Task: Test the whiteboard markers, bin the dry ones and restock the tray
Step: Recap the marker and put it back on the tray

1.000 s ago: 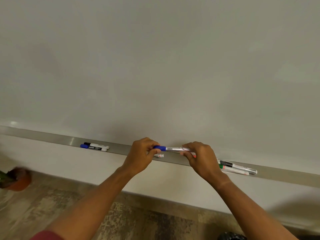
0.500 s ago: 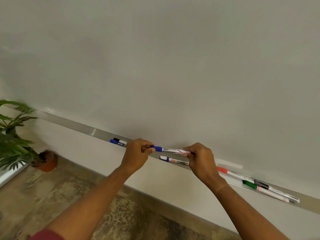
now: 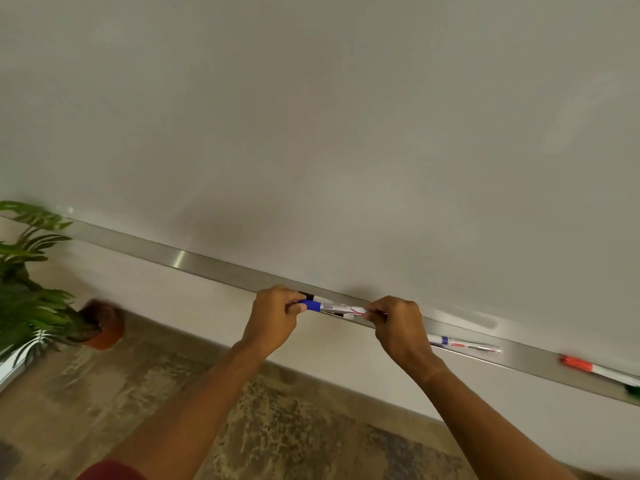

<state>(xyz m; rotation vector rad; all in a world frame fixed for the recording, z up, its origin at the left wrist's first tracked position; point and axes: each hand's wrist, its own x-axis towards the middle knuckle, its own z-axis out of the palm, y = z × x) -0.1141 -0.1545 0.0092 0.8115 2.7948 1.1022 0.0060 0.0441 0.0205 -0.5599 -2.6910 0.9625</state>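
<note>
Item 1. Blue-capped whiteboard marker with a white printed barrel (image 3: 334, 308): held level just in front of the long brushed-metal marker tray (image 3: 194, 259), near the middle of the view. Its long axis runs from 9 o'clock to 3 o'clock, blue cap at the 9 o'clock end.

Item 2. Left hand (image 3: 273, 318): fingers curled, thumb and forefinger pinching the blue cap. The cap lies at 3 o'clock from this hand.

Item 3. Right hand (image 3: 398, 327): fingers curled round the far end of the barrel, which lies at 9 o'clock from it. The two hands face one another along the marker's axis, so the cap should come off by a straight pull apart along that line; the left hand is the one on the cap. Judged stage: uncapping for a test stroke on the pale grey whiteboard surface (image 3: 346, 133) directly above, at 12 o'clock.

Item 4. Black-capped marker (image 3: 308, 295): lying in the tray, mostly hidden behind the hands.

Item 5. Marker with a blue band and white barrel (image 3: 464, 345): lying in the tray at 3 o'clock from the right hand, just beside it.

Item 6. Red-capped marker (image 3: 578, 363) and green-capped marker (image 3: 632, 389): further along the tray at 4 o'clock, blurred.

Item 7. Green potted plant in a terracotta pot (image 3: 104, 329): on the floor at 9 o'clock, well apart.
</note>
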